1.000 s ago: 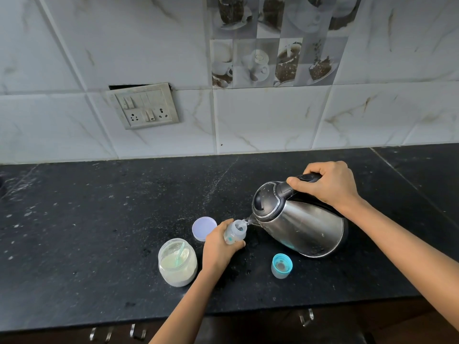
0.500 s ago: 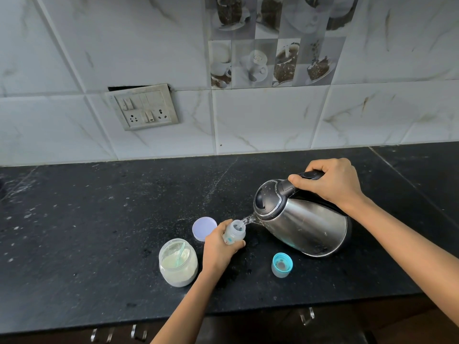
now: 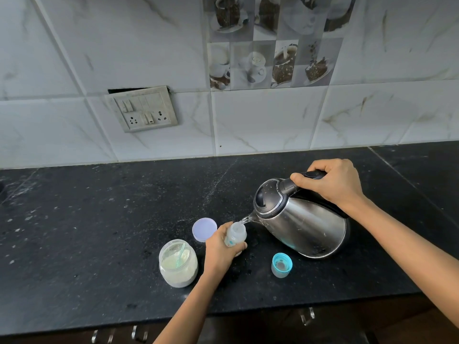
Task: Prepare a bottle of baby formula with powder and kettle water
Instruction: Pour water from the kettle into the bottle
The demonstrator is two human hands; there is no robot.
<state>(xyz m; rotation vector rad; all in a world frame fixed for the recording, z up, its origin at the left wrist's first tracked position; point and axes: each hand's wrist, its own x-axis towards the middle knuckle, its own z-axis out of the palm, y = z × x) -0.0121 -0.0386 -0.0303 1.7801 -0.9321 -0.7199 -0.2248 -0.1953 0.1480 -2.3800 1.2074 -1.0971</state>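
Black table (image 3: 99, 244), and left of the kettle (image 3: 305, 224) sits the open powder jar (image 3: 178, 266), scoop (image 3: 180, 254) inside. A round pale lid (image 3: 204, 229) lies between jar and kettle spout. A teal cap (image 3: 281, 265) stands just in front of the kettle. Left hand (image 3: 221, 249): grip wrapped round the small bottle (image 3: 236, 234), its mouth right under the spout, water (image 3: 244, 220) running in. Right hand (image 3: 332, 184): grip curled round the kettle's handle, kettle tipped toward the bottle.

Water (image 3: 244, 220) now streams from the kettle (image 3: 305, 224) into the bottle (image 3: 234, 235).
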